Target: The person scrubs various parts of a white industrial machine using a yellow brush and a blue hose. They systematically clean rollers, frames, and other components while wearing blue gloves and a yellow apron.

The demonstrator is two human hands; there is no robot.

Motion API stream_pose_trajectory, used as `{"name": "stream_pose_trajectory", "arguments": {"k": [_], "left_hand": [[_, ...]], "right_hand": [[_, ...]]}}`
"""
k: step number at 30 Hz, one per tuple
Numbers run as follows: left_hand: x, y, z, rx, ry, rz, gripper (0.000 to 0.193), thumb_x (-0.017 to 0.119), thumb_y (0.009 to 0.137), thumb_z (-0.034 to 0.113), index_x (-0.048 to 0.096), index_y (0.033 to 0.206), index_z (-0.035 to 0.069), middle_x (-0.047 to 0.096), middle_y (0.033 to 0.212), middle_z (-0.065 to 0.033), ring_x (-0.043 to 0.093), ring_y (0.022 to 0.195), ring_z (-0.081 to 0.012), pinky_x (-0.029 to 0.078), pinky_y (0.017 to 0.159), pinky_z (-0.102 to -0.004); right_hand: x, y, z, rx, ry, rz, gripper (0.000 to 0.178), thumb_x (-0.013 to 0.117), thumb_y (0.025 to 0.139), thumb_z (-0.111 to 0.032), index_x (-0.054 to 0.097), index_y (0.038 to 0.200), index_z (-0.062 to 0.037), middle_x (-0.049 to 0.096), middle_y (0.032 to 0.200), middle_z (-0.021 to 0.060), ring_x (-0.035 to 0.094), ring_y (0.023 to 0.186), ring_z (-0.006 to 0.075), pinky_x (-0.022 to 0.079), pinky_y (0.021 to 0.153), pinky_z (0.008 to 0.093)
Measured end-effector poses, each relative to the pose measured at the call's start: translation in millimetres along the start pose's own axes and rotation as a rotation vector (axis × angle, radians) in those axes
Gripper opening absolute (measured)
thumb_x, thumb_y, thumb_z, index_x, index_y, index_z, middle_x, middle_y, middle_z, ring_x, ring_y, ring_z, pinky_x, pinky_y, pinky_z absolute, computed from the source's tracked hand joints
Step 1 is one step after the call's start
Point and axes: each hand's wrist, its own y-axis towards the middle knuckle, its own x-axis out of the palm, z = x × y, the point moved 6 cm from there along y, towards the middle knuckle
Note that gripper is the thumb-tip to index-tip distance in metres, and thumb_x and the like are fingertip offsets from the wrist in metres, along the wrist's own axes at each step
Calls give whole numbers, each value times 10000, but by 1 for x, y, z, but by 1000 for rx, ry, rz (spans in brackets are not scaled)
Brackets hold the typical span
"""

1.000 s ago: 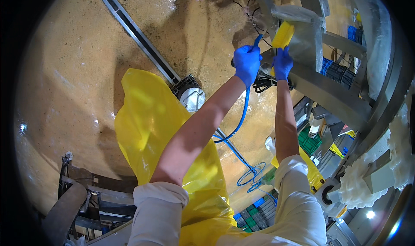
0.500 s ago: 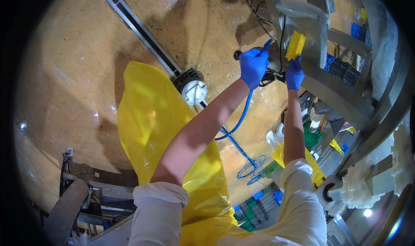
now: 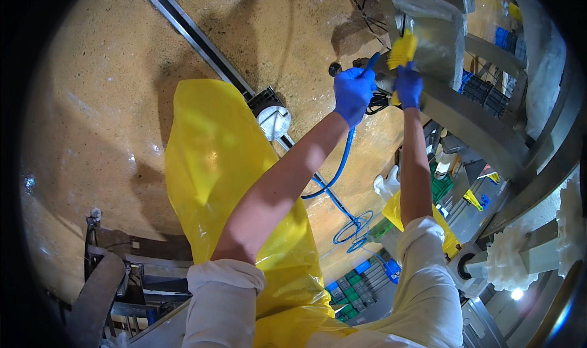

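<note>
My left hand (image 3: 353, 95), in a blue glove, is closed around the end of a blue hose (image 3: 342, 164). The hose hangs below the fist and curves back toward the floor. In my right hand (image 3: 408, 87), also gloved in blue, is the handle of a yellow scrubbing brush (image 3: 402, 50). The brush head is slightly blurred and lies in front of a metal panel (image 3: 437, 33) of the steel machine frame (image 3: 471, 122); whether the bristles touch the metal I cannot tell. Both arms reach forward over my yellow apron (image 3: 214, 158).
A metal drain channel (image 3: 202, 39) crosses the wet tan floor, with a round cover (image 3: 274, 123) beside it. Black cables (image 3: 379, 101) hang near the hands. Coiled blue hose (image 3: 354, 232) lies on the floor. White boots (image 3: 386, 184) stand near the right arm. A dark metal frame (image 3: 143, 268) stands lower left.
The brush and my right hand have moved left and up, and the brush has tilted upright. My left hand has shifted slightly left and down, still gripping the hose.
</note>
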Motion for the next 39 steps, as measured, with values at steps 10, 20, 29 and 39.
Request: {"name": "stream_pose_trajectory", "arguments": {"k": [10,20,29,39], "left_hand": [[-20,11,26,88,-31,21,154,658,884,130,654,874,-24,612,712,-60,538,581,-99,408,506,-212],[21,22,16,-23,-75,11,145,643,877,90,651,918,-49,612,721,-56,554,592,-116,440,530,-238],[0,10,3,-32,-147,-12,98,633,885,95,644,857,2,596,703,-36,532,586,-96,408,520,-223],[26,17,79,144,-157,-99,125,625,878,119,645,842,1,589,648,-30,490,511,-68,380,470,-224]], "right_hand": [[42,-25,-6,-530,-779,-128,510,450,958,-293,348,1455,-242,661,795,200,627,607,409,505,587,490],[-25,43,21,-538,-1133,-260,417,435,966,-242,441,1366,-358,677,1011,122,657,727,380,522,642,494],[-14,58,-1,-823,-1277,-235,485,439,943,-190,389,1421,-253,646,814,150,661,674,305,521,577,436],[2,71,-72,-1116,-876,103,388,512,956,-238,547,1308,-79,644,745,150,601,547,251,494,522,361]]}}
